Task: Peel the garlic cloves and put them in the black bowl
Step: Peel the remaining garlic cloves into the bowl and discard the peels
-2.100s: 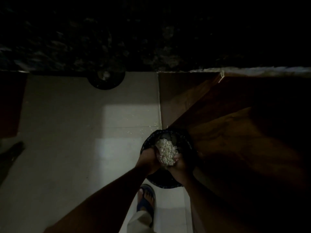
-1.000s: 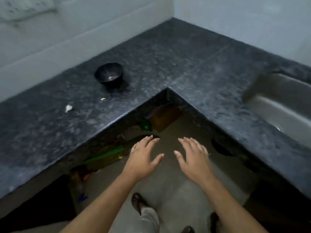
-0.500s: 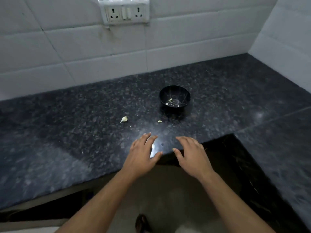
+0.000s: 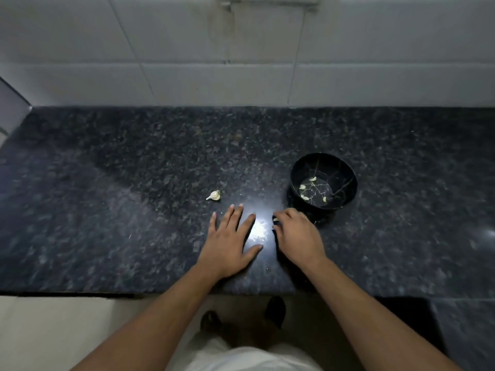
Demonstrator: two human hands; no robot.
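Nearest the camera, the left hand (image 4: 229,246) lies flat on the dark granite counter (image 4: 107,210), fingers straight and spread, holding nothing. Just to its right, the right hand (image 4: 296,238) hovers low with fingers curled downward over a small pale piece (image 4: 275,219) at its fingertips; whether it is pinched or only touched cannot be told through the blur.

Beyond the left hand's fingertips, apart from them, sits one unpeeled garlic clove (image 4: 214,195), alone on the counter.

Farther back and to the right, the black bowl (image 4: 345,183) stands upright just beyond the right hand. Inside: four or so peeled cloves (image 4: 302,187) scattered on the bottom, plus thin stringy wisps, likely skin.

Risks, as judged: the small piece is slight and the stone glossy, so a loose pinch could flick it off the near edge to the floor. The right hand works close to the bowl; a careless knuckle could shove or tip it. Skin scraps may ride in with cloves.

Tiled wall (image 4: 187,62) at the back.
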